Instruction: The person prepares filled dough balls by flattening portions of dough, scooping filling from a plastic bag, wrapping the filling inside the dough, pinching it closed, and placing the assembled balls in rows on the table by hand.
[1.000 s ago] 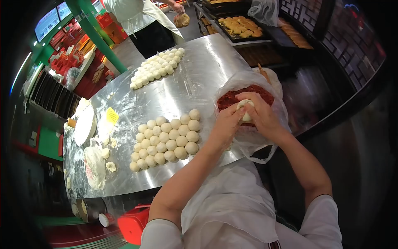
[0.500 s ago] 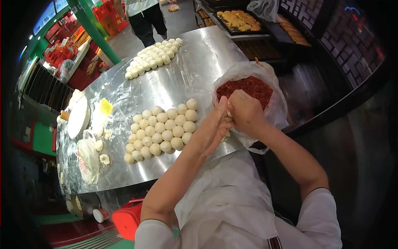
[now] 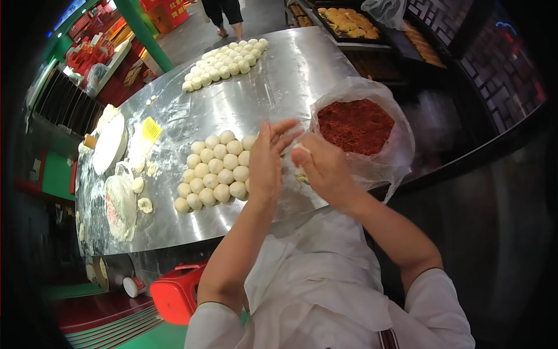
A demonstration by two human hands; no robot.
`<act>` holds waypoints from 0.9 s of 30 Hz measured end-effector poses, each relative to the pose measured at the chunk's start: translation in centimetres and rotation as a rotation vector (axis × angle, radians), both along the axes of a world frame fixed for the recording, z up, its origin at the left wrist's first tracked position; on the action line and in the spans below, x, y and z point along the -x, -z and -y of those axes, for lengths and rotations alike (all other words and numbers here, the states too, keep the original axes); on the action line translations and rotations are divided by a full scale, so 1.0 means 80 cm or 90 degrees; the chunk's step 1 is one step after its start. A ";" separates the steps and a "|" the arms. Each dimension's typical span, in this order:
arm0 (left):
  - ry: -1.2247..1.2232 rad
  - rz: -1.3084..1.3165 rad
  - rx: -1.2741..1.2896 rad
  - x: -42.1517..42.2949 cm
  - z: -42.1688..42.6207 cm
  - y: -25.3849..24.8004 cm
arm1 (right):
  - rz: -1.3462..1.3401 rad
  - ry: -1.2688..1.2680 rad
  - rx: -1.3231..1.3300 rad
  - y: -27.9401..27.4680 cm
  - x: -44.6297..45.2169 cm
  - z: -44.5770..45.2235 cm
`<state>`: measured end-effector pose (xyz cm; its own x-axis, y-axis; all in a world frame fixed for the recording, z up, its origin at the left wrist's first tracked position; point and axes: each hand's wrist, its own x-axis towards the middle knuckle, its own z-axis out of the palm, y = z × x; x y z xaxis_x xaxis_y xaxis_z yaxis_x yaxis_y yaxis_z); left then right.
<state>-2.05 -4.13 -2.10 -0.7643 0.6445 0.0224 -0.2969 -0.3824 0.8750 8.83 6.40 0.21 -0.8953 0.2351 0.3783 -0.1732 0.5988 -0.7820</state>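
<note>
Rows of round dough balls [image 3: 218, 168] lie on the metal table [image 3: 279, 75]. My left hand [image 3: 270, 157] is upright beside their right edge, fingers spread and slightly blurred, with nothing in it. Just to its right, my right hand [image 3: 325, 168] has its fingers curled round a small bit of pale dough [image 3: 301, 149], mostly hidden. A plastic-lined container of dark red filling [image 3: 356, 126] sits to the right, behind my right hand. Small dough scraps [image 3: 301, 176] lie on the table between my wrists.
More white dough pieces [image 3: 226, 64] stand at the far side. On the left are a yellow scraper [image 3: 151, 129], a round white board [image 3: 109, 144] and a plastic bag [image 3: 120, 206]. Baked trays [image 3: 349, 23] stand beyond; a person [image 3: 224, 14] is past the table. A red stool [image 3: 177, 294] is below.
My hands have moved left, away from the filling, and come apart; the left has opened. The dough between them is now at my right hand. The person beyond has moved farther off.
</note>
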 end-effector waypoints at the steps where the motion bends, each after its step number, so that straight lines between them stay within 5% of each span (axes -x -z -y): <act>1: -0.007 0.000 0.003 -0.013 -0.006 -0.006 | 0.000 -0.007 0.003 0.009 0.016 0.016; 3: -0.076 0.218 -0.133 -0.031 -0.011 -0.012 | -0.266 0.112 -0.082 0.025 0.044 0.041; 4: 0.034 0.214 -0.153 -0.033 -0.004 -0.004 | -0.210 0.105 -0.053 0.025 0.048 0.031; 7: -0.002 0.190 -0.102 -0.051 0.002 -0.023 | -0.157 0.164 -0.030 0.025 0.063 0.009; 12: 0.059 0.060 0.084 0.026 0.033 0.030 | -0.049 0.093 0.098 0.062 0.035 0.013; 14: 0.036 -0.005 0.281 0.080 0.037 0.018 | 0.005 0.026 -0.094 0.098 0.017 0.006; 17: -0.067 -0.121 0.237 0.157 0.028 0.048 | 0.027 0.047 -0.334 0.132 -0.001 0.006; 20: -0.076 -0.310 0.481 0.208 0.020 0.050 | 0.056 0.041 -0.249 0.167 -0.007 -0.004; 23: 0.040 -0.447 0.713 0.227 0.021 0.060 | 0.052 0.075 -0.246 0.160 -0.004 0.003; 25: 0.198 -0.684 0.963 0.222 0.018 0.081 | 0.036 0.088 -0.267 0.162 -0.002 0.003; 27: 0.098 -0.685 0.898 0.214 0.040 0.086 | 0.003 0.097 -0.271 0.178 0.000 0.003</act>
<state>-19.15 -7.36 -8.97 -0.7235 0.6725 -0.1559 0.6148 0.7304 0.2977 8.81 6.18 -14.02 -0.8648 0.1882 0.4655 -0.0553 0.8858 -0.4608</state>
